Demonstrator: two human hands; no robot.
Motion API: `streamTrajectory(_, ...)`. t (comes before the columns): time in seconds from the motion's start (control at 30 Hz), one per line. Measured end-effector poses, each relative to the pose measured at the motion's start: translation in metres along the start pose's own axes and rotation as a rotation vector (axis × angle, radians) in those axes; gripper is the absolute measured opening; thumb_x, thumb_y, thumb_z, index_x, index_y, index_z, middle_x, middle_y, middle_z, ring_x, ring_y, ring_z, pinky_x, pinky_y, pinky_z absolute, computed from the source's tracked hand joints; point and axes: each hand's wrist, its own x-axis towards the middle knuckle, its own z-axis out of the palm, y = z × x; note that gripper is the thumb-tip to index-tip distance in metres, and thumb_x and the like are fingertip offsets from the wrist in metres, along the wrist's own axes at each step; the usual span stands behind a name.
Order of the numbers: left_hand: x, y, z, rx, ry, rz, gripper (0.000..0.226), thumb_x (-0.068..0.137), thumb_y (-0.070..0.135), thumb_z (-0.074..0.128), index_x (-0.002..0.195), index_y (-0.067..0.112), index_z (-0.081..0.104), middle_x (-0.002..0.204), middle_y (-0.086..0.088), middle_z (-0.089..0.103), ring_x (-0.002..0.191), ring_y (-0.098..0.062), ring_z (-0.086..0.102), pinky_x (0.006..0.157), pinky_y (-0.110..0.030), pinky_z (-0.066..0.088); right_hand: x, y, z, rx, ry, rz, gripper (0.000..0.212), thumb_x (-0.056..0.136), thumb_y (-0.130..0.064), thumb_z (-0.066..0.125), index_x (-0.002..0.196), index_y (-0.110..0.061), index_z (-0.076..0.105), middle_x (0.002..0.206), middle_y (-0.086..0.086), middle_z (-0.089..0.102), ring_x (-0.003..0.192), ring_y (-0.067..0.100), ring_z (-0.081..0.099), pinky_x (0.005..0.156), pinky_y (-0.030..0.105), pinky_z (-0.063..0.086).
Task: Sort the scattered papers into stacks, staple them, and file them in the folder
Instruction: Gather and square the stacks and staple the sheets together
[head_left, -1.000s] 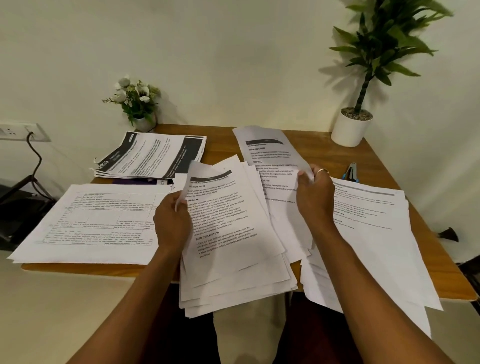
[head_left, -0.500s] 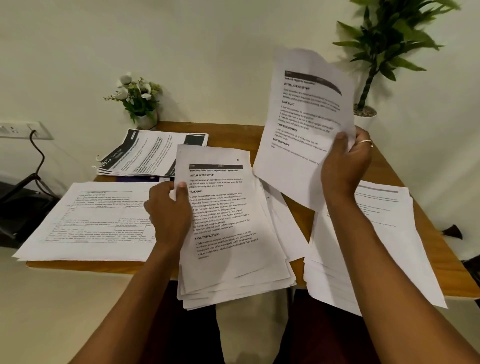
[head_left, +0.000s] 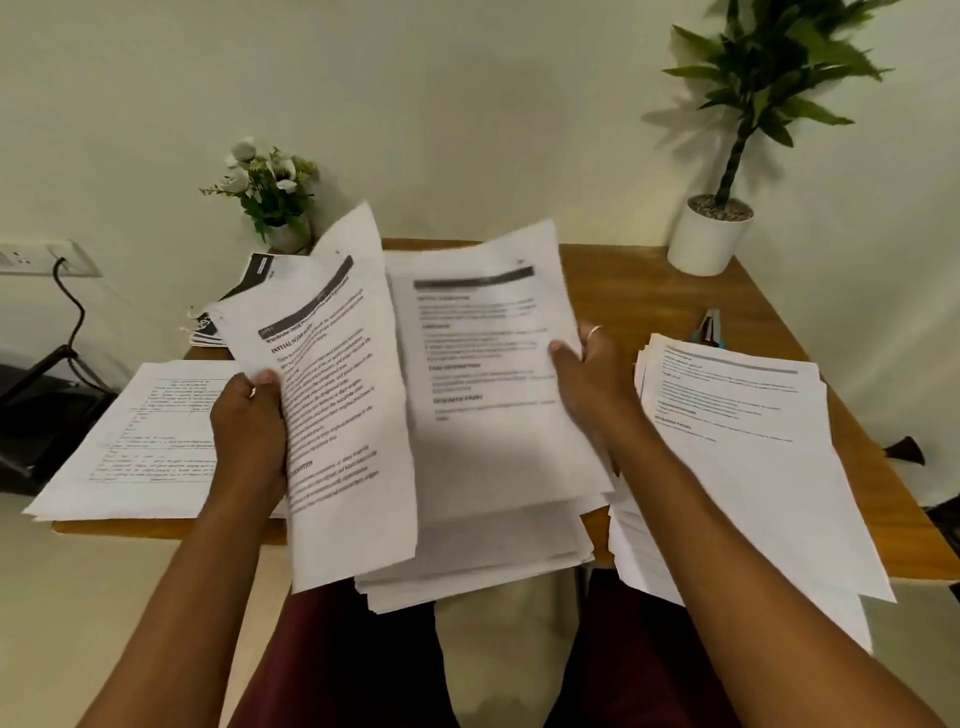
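Left hand (head_left: 249, 426) grips one printed sheet (head_left: 337, 389) by its left edge, thumb on the face and fingers curled behind. The sheet is raised off the table (head_left: 623, 280), tilted with its top to the right, dark header bar near the top; its lower edge hangs in front of the table edge. Right hand (head_left: 592, 374) holds the right edge of the top sheet (head_left: 483, 364) of the middle stack (head_left: 493, 561), thumb on the printed face, other fingers past the edge; a ring shows on one finger. The top sheet looks slightly lifted at its far end; text blurred. The middle stack is loose and fanned and overhangs the front of the table, between the two arms. Right stack (head_left: 753, 441) lies just right of the right forearm, also overhanging the front edge, sheets unevenly aligned. Left stack (head_left: 140, 441), printed with tables, lies flat at the left end, partly behind the left hand. Back stack (head_left: 260, 270), with black header bands, is at the far left, mostly hidden by the raised sheet. Stapler (head_left: 709, 327) sits on the table just behind the right stack, apart from both hands. Flowers (head_left: 270, 192) stand at the back left, plant (head_left: 709, 239) in a white pot at the back right corner. Wall socket (head_left: 52, 257) with a black cable (head_left: 70, 312) is at far left.
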Motion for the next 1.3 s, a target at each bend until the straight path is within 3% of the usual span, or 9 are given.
streamTrajectory(0.1,-0.003,-0.004,0.0,-0.008,0.004,0.004,0.026,0.108,0.027,0.048,0.113,0.011,0.068,0.103,0.005,0.07,0.091,-0.007,0.062,0.077,-0.025,0.049,-0.022,0.016,0.021,-0.08,-0.163,-0.01,0.035,0.102,-0.03,0.057,0.137,-0.024,0.053,0.128,-0.006,0.065,0.104,0.016,0.07,0.075,0.033,0.064)
streamTrajectory(0.23,-0.011,-0.001,0.012,0.019,-0.035,0.018,0.024,0.108,0.028,0.046,0.11,0.015,0.066,0.102,0.008,0.068,0.092,-0.009,0.062,0.077,-0.026,0.049,-0.036,0.023,0.042,-0.376,-0.222,-0.094,0.044,0.096,-0.026,0.066,0.137,-0.017,0.05,0.136,0.003,0.062,0.115,0.028,0.066,0.088,0.036,0.058)
streamTrajectory(0.37,-0.023,-0.002,0.033,0.108,-0.134,0.054,0.025,0.108,0.029,0.046,0.107,0.015,0.066,0.098,0.007,0.068,0.09,-0.008,0.063,0.071,-0.026,0.047,-0.038,0.032,0.045,-0.568,-0.231,-0.138,0.04,0.095,-0.027,0.069,0.129,-0.012,0.054,0.113,0.006,0.07,0.095,0.027,0.07,0.086,0.045,0.06)
streamTrajectory(0.47,-0.032,-0.007,0.045,0.196,-0.18,0.085,0.023,0.108,0.03,0.045,0.109,0.016,0.064,0.099,0.011,0.066,0.093,-0.006,0.062,0.072,-0.023,0.046,-0.033,0.036,0.04,-0.531,-0.214,-0.156,0.023,0.1,-0.023,0.061,0.112,-0.003,0.059,0.096,0.006,0.067,0.083,0.023,0.066,0.076,0.038,0.055)
streamTrajectory(0.63,-0.037,-0.022,0.049,0.315,-0.204,0.12,0.023,0.108,0.03,0.045,0.11,0.014,0.061,0.101,0.006,0.065,0.094,-0.012,0.062,0.071,-0.024,0.045,-0.005,0.046,0.031,-0.508,-0.02,-0.138,0.043,0.094,-0.048,0.063,0.127,-0.021,0.065,0.135,0.002,0.058,0.121,0.023,0.055,0.096,0.036,0.051)
streamTrajectory(0.77,-0.036,-0.031,0.049,0.337,-0.215,0.107,0.025,0.108,0.031,0.044,0.109,0.012,0.061,0.106,-0.001,0.067,0.097,-0.018,0.065,0.078,-0.034,0.052,0.023,0.047,0.024,-0.427,0.036,0.027,0.042,0.099,-0.03,0.059,0.141,-0.025,0.056,0.146,0.001,0.053,0.133,0.027,0.051,0.106,0.042,0.048)
streamTrajectory(0.9,-0.035,-0.034,0.05,0.349,-0.205,0.084,0.026,0.107,0.035,0.044,0.104,0.015,0.06,0.105,-0.002,0.068,0.097,-0.022,0.066,0.087,-0.048,0.056,0.037,0.037,0.021,-0.277,-0.054,0.167,0.056,0.095,-0.023,0.069,0.147,-0.02,0.048,0.146,0.003,0.055,0.129,0.029,0.057,0.1,0.04,0.052)
streamTrajectory(1.07,-0.036,-0.031,0.051,0.324,-0.199,0.067,0.026,0.108,0.031,0.045,0.102,0.012,0.061,0.103,-0.003,0.069,0.096,-0.023,0.066,0.086,-0.045,0.056,0.046,0.031,0.015,-0.238,-0.024,0.158,0.017,0.095,-0.027,0.07,0.106,-0.013,0.072,0.108,0.002,0.072,0.083,0.015,0.065,0.061,0.022,0.047)
streamTrajectory(1.3,-0.037,-0.028,0.053,0.306,-0.199,0.047,0.024,0.108,0.032,0.045,0.106,0.015,0.061,0.107,-0.001,0.069,0.099,-0.022,0.066,0.09,-0.047,0.056,0.048,0.029,-0.004,-0.059,0.098,0.109,0.009,0.103,-0.026,0.058,0.105,-0.019,0.064,0.102,-0.004,0.069,0.076,0.002,0.062,0.058,0.017,0.046)
